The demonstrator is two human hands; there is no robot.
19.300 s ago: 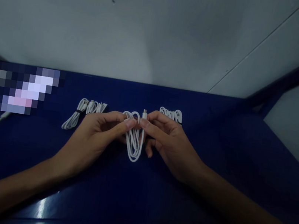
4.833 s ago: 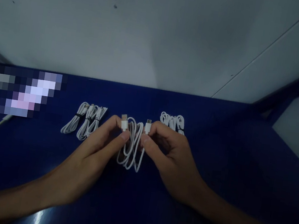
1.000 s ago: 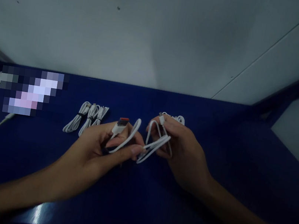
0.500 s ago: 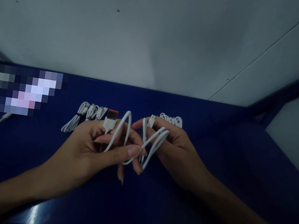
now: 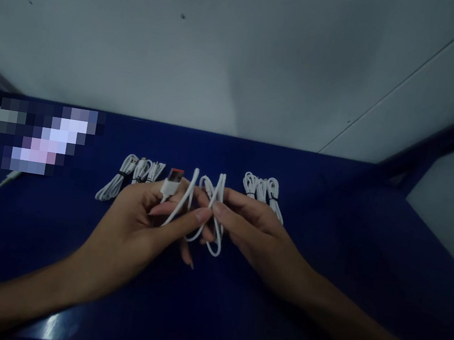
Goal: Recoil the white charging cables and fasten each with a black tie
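A cable [image 5: 218, 208] is held between the two hands, above the surface [image 5: 205, 314], its plug [image 5: 170, 186] at the fingers of the left hand [image 5: 131, 224]. Three bundles [image 5: 140, 170] lie beyond that hand, partly behind it; a second row [image 5: 261, 188] lies beyond the right hand [image 5: 262, 235]. Well left of both, a pixelated object [image 5: 53, 138] has a cord [image 5: 11, 176] running nearer. A wall [image 5: 182, 67] stands behind everything.

Left hand [image 5: 137, 225] and right hand [image 5: 262, 233] nearly meet, both partly curled.

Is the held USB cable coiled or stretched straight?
Loosely coiled: the white USB cable forms several loops between the left hand and right hand.
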